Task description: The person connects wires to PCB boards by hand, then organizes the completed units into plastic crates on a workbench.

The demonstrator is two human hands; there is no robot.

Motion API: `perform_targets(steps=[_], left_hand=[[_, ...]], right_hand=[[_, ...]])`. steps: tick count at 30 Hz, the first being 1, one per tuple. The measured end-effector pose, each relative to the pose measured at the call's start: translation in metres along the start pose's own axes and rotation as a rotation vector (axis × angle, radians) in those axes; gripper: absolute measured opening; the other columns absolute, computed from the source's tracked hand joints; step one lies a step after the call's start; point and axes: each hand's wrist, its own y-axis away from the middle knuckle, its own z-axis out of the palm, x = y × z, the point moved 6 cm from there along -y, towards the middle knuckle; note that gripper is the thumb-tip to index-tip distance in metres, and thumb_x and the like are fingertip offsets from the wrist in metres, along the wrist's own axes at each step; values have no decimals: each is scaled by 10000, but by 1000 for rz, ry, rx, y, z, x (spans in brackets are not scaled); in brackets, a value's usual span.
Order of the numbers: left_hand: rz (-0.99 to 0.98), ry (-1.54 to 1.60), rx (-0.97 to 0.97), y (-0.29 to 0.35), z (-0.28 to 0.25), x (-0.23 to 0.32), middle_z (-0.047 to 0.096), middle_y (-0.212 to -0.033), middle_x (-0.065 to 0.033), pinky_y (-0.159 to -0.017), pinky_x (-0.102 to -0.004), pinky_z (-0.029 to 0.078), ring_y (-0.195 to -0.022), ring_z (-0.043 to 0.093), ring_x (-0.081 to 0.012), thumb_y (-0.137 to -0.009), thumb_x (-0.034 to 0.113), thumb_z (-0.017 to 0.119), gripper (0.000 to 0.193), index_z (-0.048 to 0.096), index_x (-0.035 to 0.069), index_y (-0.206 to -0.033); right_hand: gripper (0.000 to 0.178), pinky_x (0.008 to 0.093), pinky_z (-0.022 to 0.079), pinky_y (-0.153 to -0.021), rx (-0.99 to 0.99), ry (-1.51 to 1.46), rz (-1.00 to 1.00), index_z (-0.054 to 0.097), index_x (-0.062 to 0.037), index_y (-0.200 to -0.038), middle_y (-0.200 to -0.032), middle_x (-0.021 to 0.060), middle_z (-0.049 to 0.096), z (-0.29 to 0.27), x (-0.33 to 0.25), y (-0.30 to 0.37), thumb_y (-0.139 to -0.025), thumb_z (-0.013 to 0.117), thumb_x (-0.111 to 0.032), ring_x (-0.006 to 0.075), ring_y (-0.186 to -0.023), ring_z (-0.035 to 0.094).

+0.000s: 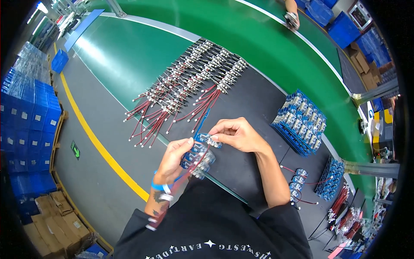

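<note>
Just in front of my body, my left hand holds a panel of small blue circuit boards by its left edge, with the thumb on top. My right hand pinches the board at the panel's upper right end between thumb and fingers. Red wires with white connectors hang from the panel past my left wrist, smeared by motion. Beyond my hands, a thin blue strip lies on the black mat. Further off are several rows of small boards with red leads.
On the right stand a stack of blue board panels, a second blue stack, a wired board strip and red wire bundles. Across the green surface is another person's hand. Blue boxes are piled at left.
</note>
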Motion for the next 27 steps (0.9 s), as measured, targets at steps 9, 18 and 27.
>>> perform_targets(steps=[9, 18, 27], left_hand=[[274, -177, 246, 24, -31, 45, 627, -663, -80, -466, -223, 455, -514, 584, -117, -936, 264, 527, 328, 619, -36, -842], [436, -306, 344, 46, -39, 64, 634, -691, -51, -522, -208, 441, -556, 559, -69, -948, 219, 519, 293, 627, -31, -842], [358, -467, 150, 16, 6, 31, 653, -787, -36, -605, -202, 469, -680, 584, -55, -956, 168, 515, 255, 642, -52, -981]], right_hand=[[105, 248, 396, -529, 340, 489, -213, 696, -23, -873, -715, 50, 604, -47, -15, -23, -790, 686, -86, 81, -592, 510], [117, 325, 472, -598, 633, 896, -589, 655, 14, -848, -796, 122, 626, -55, -28, -49, -781, 679, -79, 248, -683, 600], [165, 200, 443, -606, -131, 133, 30, 677, -11, -935, -772, 1, 646, 19, -22, -1, -812, 706, -118, 43, -681, 566]])
